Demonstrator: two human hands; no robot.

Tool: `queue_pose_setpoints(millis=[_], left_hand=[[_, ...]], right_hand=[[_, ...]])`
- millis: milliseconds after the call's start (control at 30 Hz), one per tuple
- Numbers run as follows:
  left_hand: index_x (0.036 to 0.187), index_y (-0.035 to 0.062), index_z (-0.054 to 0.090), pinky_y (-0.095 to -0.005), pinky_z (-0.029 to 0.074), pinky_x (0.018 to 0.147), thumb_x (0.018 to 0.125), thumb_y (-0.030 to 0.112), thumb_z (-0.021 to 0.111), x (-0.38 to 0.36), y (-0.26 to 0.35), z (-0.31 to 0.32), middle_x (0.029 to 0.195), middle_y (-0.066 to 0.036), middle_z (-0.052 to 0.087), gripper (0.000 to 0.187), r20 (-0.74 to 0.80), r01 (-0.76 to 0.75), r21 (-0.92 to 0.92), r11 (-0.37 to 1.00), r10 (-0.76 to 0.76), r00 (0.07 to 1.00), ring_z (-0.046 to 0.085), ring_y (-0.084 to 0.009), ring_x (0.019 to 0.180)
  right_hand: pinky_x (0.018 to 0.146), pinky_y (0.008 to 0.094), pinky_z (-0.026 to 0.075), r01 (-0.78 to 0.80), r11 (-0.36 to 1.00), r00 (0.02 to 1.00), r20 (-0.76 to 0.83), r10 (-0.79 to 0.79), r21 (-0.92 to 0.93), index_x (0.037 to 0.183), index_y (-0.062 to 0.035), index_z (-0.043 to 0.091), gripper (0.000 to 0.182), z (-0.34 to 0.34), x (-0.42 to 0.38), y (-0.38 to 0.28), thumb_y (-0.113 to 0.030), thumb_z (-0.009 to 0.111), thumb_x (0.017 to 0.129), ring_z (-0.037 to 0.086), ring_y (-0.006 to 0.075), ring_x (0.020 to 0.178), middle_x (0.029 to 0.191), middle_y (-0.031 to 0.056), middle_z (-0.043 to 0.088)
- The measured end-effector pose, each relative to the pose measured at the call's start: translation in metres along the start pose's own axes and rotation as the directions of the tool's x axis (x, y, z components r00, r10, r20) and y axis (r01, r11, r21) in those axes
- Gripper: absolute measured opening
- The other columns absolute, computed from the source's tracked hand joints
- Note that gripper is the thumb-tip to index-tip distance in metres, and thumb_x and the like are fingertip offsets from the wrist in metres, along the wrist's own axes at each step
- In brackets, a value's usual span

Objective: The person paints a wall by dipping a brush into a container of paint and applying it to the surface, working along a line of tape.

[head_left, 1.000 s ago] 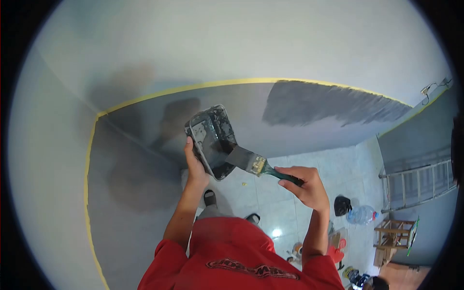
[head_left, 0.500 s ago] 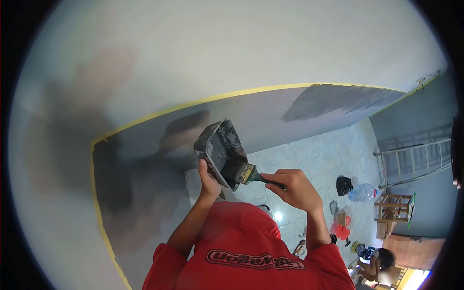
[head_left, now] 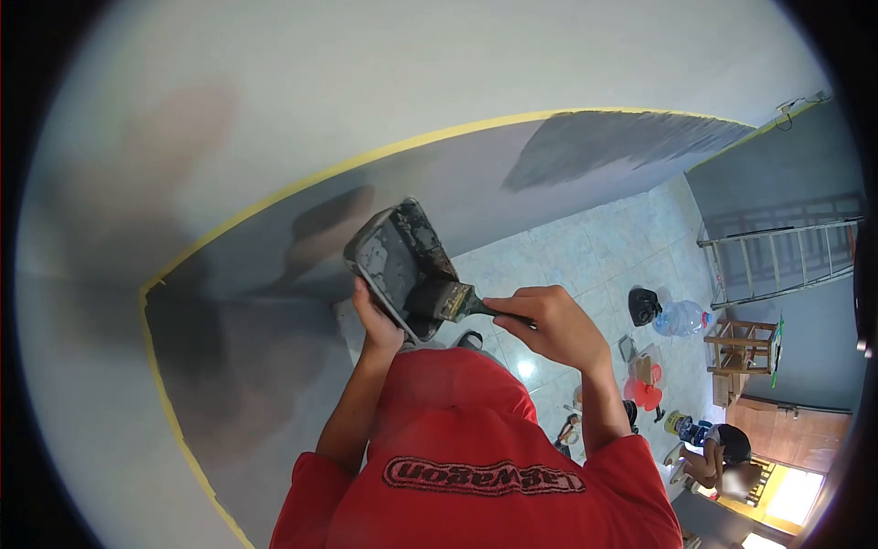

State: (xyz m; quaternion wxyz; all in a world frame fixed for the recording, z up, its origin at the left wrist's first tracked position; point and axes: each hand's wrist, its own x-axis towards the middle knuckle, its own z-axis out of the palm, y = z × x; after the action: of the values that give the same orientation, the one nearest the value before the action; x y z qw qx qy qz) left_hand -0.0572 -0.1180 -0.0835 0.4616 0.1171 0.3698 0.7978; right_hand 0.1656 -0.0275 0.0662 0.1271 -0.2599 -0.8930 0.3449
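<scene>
Head view, facing forward-down, dark rim unclear

Green-handled brush (head_left: 461, 303) slanting into a paint-smeared, tilted tray (head_left: 381, 260)

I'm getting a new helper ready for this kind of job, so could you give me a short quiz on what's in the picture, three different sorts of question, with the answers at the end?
1. Fill in the blank: the brush is held in the person's ____ hand.
2. True or false: the left hand holds the tray.
3. Multiple choice: what colour is the tape on the wall? A) blue B) yellow C) red

Key: 1. right; 2. true; 3. B
</scene>
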Motion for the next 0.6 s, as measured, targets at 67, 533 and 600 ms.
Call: queue_pose_setpoints(millis=[67, 533, 600], left_hand=[[0.144, 0.0075, 0.043, -0.0399, 0.039, 0.108, 0.101, 0.057, 0.035, -0.001, -0.003, 0.011, 0.14, -0.01, 0.05, 0.066, -0.036, 0.018, -0.094, 0.995, -0.022, 0.999, 0.048, -0.0251, 0.129], [0.142, 0.0123, 0.046, -0.042, 0.041, 0.106, 0.1, 0.057, 0.034, -0.009, -0.011, 0.037, 0.138, -0.007, 0.052, 0.063, -0.11, 0.17, -0.275, 0.946, -0.207, 0.972, 0.049, -0.0261, 0.127], [0.142, 0.0126, 0.046, -0.043, 0.042, 0.106, 0.1, 0.057, 0.034, -0.008, -0.01, 0.039, 0.138, -0.007, 0.052, 0.063, -0.063, 0.186, -0.269, 0.945, -0.21, 0.976, 0.05, -0.0265, 0.128]], right_hand=[[0.057, 0.0349, 0.046, -0.103, 0.985, 0.994, -0.021, 0.107, 0.136, 0.113, -0.0038, 0.072, 0.024, -0.004, -0.007, 0.013, -0.008, 0.068, 0.09, 0.06, 0.0236, 0.06, 0.07, 0.0108, 0.063], [0.041, 0.019, 0.024, -0.369, -0.001, 0.821, 0.327, 0.468, 0.929, 0.124, -0.0004, 0.061, 0.033, 0.049, -0.042, 0.077, -0.026, 0.049, 0.106, 0.032, 0.0034, 0.048, 0.071, 0.0037, 0.053], [0.041, 0.0194, 0.023, -0.276, -0.088, 0.842, 0.285, 0.459, 0.957, 0.125, -0.0001, 0.059, 0.034, 0.051, -0.041, 0.083, -0.026, 0.051, 0.105, 0.028, 0.0039, 0.048, 0.073, 0.0032, 0.051]])
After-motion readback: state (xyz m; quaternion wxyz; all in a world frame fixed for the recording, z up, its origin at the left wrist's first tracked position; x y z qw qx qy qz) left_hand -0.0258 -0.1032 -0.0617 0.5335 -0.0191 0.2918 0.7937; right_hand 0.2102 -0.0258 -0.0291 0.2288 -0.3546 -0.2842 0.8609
